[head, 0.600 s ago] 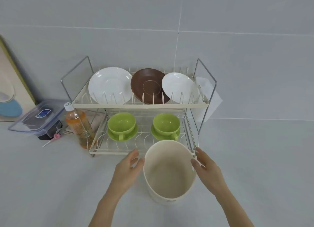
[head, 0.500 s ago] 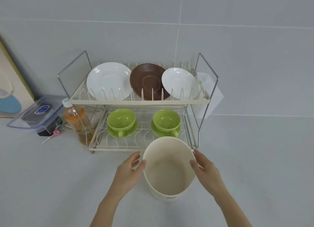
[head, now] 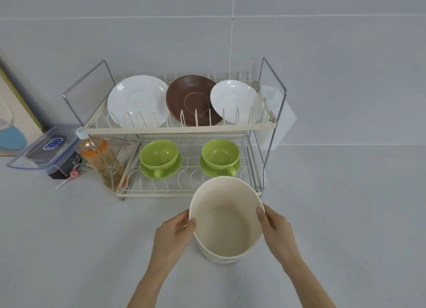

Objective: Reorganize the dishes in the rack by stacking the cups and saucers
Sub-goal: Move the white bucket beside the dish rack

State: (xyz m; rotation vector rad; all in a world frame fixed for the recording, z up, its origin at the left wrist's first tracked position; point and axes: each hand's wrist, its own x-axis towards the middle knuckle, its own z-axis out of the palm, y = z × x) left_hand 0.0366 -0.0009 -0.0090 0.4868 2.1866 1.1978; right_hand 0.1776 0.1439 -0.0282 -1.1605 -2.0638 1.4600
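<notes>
Both hands, left hand (head: 171, 235) and right hand (head: 275, 230), gripping cream tub (head: 224, 224) at lower centre. Risk: tub rim knocking rack (head: 184, 192) or nearest green cup (head: 220, 154) if pushed forward.

We are looking at a home kitchen counter. A two-tier wire dish rack (head: 184, 129) stands against a wall of large pale grey tiles (head: 322, 42). On its upper shelf three plates (head: 138, 100) stand on edge, two white and one brown. On the lower shelf sit two green cups (head: 159, 152) on matching saucers. Just left of the rack we see a drink bottle (head: 99, 160) with orange liquid, and farther left a clear plastic food box (head: 46, 150) with a snap lid.
</notes>
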